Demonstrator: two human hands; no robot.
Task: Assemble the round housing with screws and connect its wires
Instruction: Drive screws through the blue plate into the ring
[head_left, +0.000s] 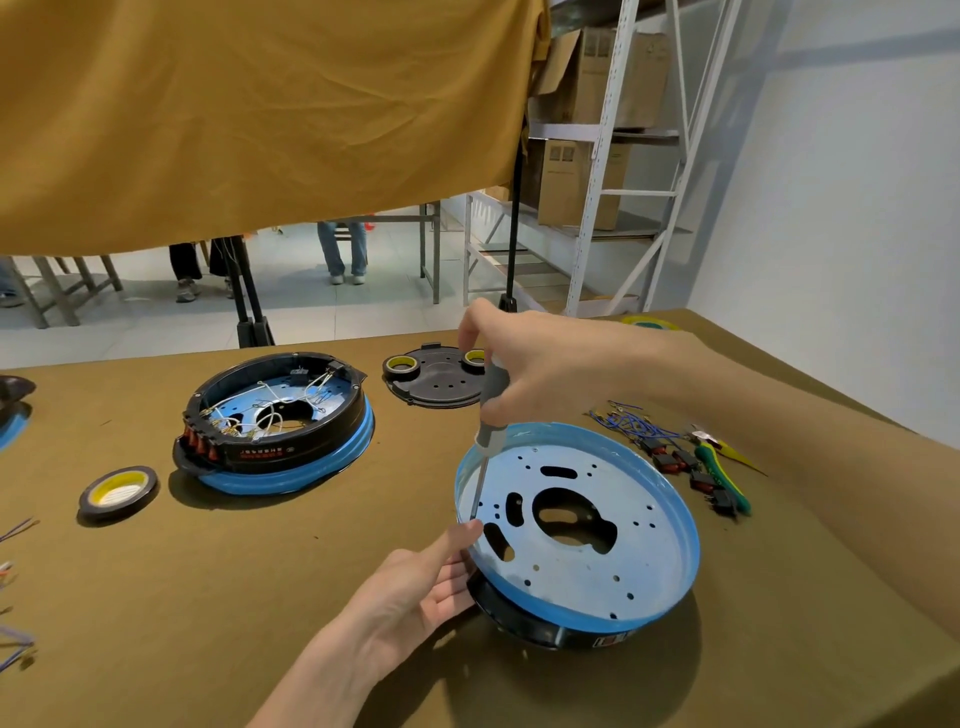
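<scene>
Right hand (524, 358) holds screwdriver (491, 415).

A roll of tape (118, 492) lies near the worktop's (260, 597) left edge. Green-handled pliers (722, 475) lie toward its right edge. Behind, a mustard cloth (260, 114) hangs beside metal shelving (602, 156) holding cardboard boxes (582, 182).
</scene>
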